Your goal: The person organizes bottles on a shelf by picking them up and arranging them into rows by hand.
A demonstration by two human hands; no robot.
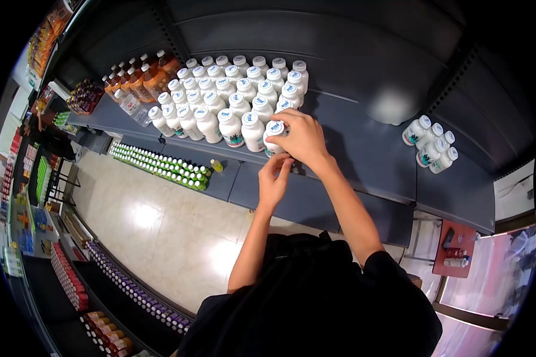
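Observation:
My right hand [304,138] is closed around the upper part of a white bottle [274,129] with a blue-printed white cap, at the front right corner of a block of matching bottles. The bottle stands roughly upright at the shelf's front edge. Just below, my left hand [273,180] has its fingers curled in near the base of that bottle. Whether the fingertips hold anything is hidden. Directly left is another white bottle [252,132], with several rows of the same white bottles [207,124] behind and beside it.
Clear bottles [133,107] and orange drink bottles [156,80] stand left on the dark shelf [363,143]. A small group of white bottles [441,156] is at the right. Green bottles [161,166] fill a lower shelf. A red table [452,244] stands lower right.

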